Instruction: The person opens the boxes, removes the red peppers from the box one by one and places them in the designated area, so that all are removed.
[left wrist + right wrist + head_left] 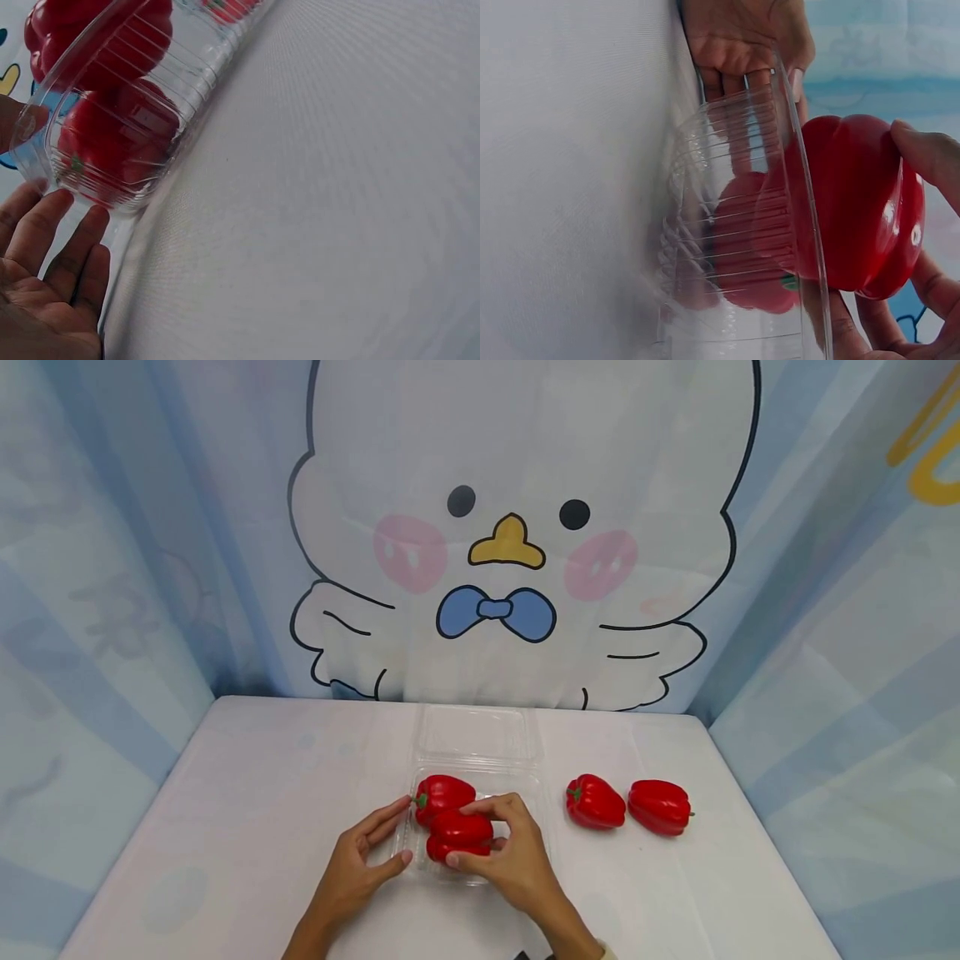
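Observation:
My right hand (517, 857) holds a red bell pepper (459, 833) between thumb and fingers. In the right wrist view this pepper (855, 206) rises above the rim of a clear plastic clamshell box (739, 217). Behind it, another red bell pepper (442, 797) with a green stem lies in the box's left part and shows through the ribbed wall. My left hand (356, 864) is at the left side of the box, its thumb and fingertips against the edge. The left wrist view shows those fingers (79, 247) fairly straight, touching the box.
Two more red bell peppers lie on the table to the right of the box, one (595, 802) nearer it and one (660, 807) beyond. The box's clear lid (476, 735) lies folded back toward the rear curtain (517, 668). A pale cloth covers the table (285, 760).

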Motion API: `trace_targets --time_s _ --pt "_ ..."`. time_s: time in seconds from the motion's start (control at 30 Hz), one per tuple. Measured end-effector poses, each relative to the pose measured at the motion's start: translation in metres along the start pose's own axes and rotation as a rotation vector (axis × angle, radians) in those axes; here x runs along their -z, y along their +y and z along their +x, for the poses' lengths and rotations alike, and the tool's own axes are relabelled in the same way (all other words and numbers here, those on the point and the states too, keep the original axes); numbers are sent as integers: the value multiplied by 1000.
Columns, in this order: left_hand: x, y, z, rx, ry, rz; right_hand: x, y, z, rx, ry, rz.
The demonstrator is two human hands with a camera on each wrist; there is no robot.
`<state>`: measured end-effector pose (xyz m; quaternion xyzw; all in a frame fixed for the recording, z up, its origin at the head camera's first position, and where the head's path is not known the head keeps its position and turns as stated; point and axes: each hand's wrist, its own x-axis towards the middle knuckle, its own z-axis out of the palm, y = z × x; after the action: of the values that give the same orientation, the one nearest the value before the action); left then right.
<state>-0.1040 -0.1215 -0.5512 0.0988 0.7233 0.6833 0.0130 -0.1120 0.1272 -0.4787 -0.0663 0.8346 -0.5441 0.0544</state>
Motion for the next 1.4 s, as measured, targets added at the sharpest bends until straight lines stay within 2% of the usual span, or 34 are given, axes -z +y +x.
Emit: trace_targets --time_s 0.47,0.83,1.4 --pt "0 -2 0 7 1 -4 13 -7 -5 -26 10 50" --pt "1 -1 0 -4 -4 -4 22 -10 -8 -29 29 156" --pt "1 -1 0 -29 -7 -13 47 -1 -15 -49 107 155"
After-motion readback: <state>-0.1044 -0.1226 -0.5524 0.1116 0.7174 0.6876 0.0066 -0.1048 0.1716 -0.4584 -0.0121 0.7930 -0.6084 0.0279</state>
